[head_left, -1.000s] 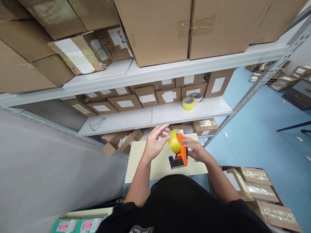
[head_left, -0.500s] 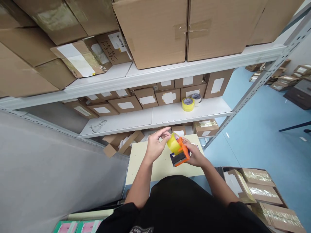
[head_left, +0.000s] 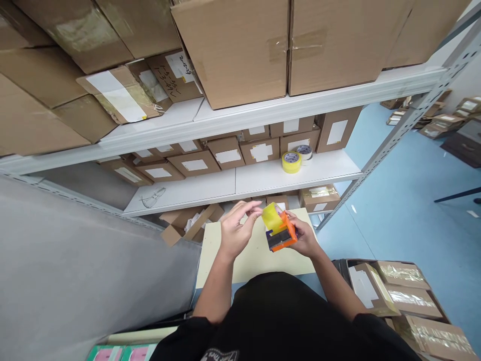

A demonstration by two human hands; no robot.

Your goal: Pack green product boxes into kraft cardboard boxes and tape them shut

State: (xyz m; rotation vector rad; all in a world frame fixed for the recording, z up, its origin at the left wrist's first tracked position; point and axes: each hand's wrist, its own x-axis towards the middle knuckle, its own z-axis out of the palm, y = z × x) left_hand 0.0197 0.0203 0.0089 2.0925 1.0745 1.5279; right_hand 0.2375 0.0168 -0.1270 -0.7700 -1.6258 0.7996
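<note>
My right hand point(head_left: 305, 237) grips an orange and dark-blue tape dispenser point(head_left: 282, 238) from its right side, above the pale table. A yellow roll of packing tape point(head_left: 271, 216) is seated in it, and the dark front plate is turned toward me. At the roll's left edge, the thumb and fingertips of my left hand point(head_left: 237, 226) come together in a pinch on the tape's end. The clear film between fingertips and roll is hard to make out.
A cream tabletop point(head_left: 218, 250) lies under my hands. Beyond it stands a metal shelf point(head_left: 263, 175) with cardboard boxes, a yellow tape roll point(head_left: 291, 162) and a white tape roll point(head_left: 305, 151). An open carton point(head_left: 193, 223) sits left; taped boxes point(head_left: 408, 301) fill a bin at right.
My left hand has drawn back a little to the left. The dispenser has shifted slightly right and turned, its dark plate now more level.
</note>
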